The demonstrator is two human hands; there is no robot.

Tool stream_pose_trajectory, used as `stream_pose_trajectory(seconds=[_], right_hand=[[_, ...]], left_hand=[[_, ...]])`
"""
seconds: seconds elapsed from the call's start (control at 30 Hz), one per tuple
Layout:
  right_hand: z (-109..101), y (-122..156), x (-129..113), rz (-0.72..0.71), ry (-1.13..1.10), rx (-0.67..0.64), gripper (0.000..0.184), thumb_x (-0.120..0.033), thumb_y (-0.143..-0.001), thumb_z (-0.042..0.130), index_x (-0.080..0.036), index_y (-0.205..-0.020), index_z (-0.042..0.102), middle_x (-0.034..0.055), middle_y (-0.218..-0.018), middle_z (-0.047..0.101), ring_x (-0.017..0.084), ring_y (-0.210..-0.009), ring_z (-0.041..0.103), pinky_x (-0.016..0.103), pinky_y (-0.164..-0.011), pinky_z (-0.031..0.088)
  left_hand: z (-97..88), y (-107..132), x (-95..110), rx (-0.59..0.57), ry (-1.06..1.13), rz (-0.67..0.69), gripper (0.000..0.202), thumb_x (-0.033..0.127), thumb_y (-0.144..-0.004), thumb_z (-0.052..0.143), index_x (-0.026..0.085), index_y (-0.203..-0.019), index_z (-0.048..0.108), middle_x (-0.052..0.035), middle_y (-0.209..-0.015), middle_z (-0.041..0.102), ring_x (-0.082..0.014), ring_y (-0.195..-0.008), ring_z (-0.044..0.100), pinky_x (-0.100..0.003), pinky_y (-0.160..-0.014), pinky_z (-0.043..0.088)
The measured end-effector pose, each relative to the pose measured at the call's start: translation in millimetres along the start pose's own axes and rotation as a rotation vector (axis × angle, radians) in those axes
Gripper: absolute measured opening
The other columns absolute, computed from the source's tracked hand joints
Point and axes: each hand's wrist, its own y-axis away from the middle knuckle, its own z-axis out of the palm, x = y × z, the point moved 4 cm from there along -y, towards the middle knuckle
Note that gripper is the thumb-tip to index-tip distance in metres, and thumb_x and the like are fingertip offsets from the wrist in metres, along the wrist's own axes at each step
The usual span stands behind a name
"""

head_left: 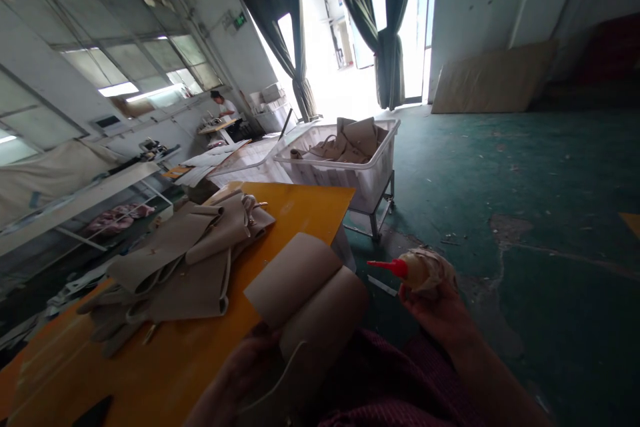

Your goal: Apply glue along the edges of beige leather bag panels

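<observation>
My right hand (440, 310) is closed around a glue bottle (420, 269) with a red nozzle that points left, held out over the green floor. My left hand (240, 373) sits low at the edge of the orange table (300, 207) and grips a folded beige leather piece (310, 300), whose upper flap lies on the table. A thin pale cord hangs from the piece near my left hand. A pile of similar beige leather pieces with straps (185, 260) lies further left on the table.
A white wheeled bin (370, 180) holding more beige pieces stands beyond the table. Workbenches run along the left wall, and a person (225, 107) works at a far one. Worn green floor stretches to the right, with a board (493, 77) leaning on the wall.
</observation>
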Motion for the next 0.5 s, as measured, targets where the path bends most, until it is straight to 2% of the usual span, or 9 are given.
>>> stream_pose_trajectory(seconds=[0.07,0.13,0.23,0.33,0.43,0.5], right_hand=[[-6,0,-9,-0.026,-0.021,0.079,0.023,-0.028,-0.107,0.046,-0.026,-0.102,0.069,0.0009,-0.087,0.079,0.021,-0.070,0.075,0.038,-0.057,0.064],[-10,1,-17,-0.055,-0.036,0.128,0.021,-0.028,-0.106,0.049,-0.026,-0.103,0.069,0.0000,-0.087,0.078,0.021,-0.070,0.075,0.037,-0.057,0.063],[-9,1,-25,-0.093,-0.048,0.132,0.017,-0.030,-0.103,0.053,-0.026,-0.105,0.070,-0.0004,-0.091,0.079,0.021,-0.072,0.074,0.037,-0.057,0.063],[-8,1,-26,-0.091,-0.050,0.138,0.019,-0.030,-0.103,0.052,-0.027,-0.105,0.070,-0.0007,-0.093,0.079,0.021,-0.072,0.074,0.037,-0.056,0.063],[-5,2,-23,-0.067,-0.047,0.127,0.022,-0.026,-0.104,0.047,-0.026,-0.106,0.069,-0.0006,-0.091,0.079,0.020,-0.070,0.074,0.037,-0.056,0.063],[-6,1,-21,-0.053,-0.053,0.114,0.019,-0.024,-0.102,0.049,-0.025,-0.106,0.068,0.0003,-0.090,0.079,0.020,-0.070,0.075,0.038,-0.057,0.064]], left_hand=[[4.5,3,-5,0.013,-0.014,0.031,0.061,-0.010,-0.064,0.077,0.014,-0.120,0.071,-0.0124,-0.097,0.080,-0.0319,-0.100,0.079,-0.031,-0.081,0.066],[6.2,8,-3,0.025,-0.047,0.060,0.054,-0.008,-0.060,0.078,0.013,-0.110,0.074,-0.0131,-0.095,0.080,-0.0352,-0.101,0.078,-0.032,-0.076,0.067],[7.2,15,7,0.090,-0.071,0.093,0.059,-0.007,-0.059,0.077,0.012,-0.115,0.072,-0.0106,-0.089,0.079,-0.0342,-0.093,0.079,-0.032,-0.071,0.067],[5.1,21,13,0.184,-0.053,0.122,0.068,-0.006,-0.062,0.071,0.015,-0.126,0.064,-0.0070,-0.085,0.078,-0.0272,-0.079,0.079,-0.029,-0.065,0.064],[-11.7,25,19,0.269,-0.075,0.194,0.064,-0.003,-0.063,0.066,0.020,-0.123,0.058,-0.0043,-0.084,0.076,-0.0219,-0.069,0.075,-0.028,-0.062,0.061],[-30.9,25,29,0.279,-0.258,0.256,0.041,0.006,-0.066,0.066,0.022,-0.103,0.060,-0.0038,-0.078,0.074,-0.0227,-0.066,0.073,-0.031,-0.063,0.061]])
